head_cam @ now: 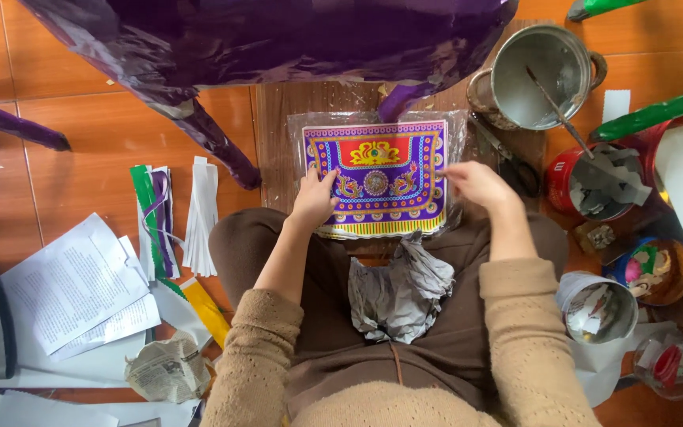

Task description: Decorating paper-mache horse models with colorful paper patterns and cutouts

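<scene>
A stack of bright printed paper sheets (377, 170), purple with red, yellow and blue ornament, lies in a clear plastic wrapper on a wooden board (274, 134) in front of my knees. My left hand (315, 198) presses flat on the sheet's lower left corner. At the right edge of the stack, my right hand (476, 183) pinches the wrapper or a sheet with its fingertips. A crumpled grey paper wad (399, 289) rests in my lap.
A large purple paper-covered figure (278, 35) stands just beyond the board. A metal pot (539, 75) with a stick, scissors (511, 162), tins of paper scraps (594, 186) and small containers crowd the right. Paper strips (199, 213) and printed sheets (73, 285) lie left on the tiled floor.
</scene>
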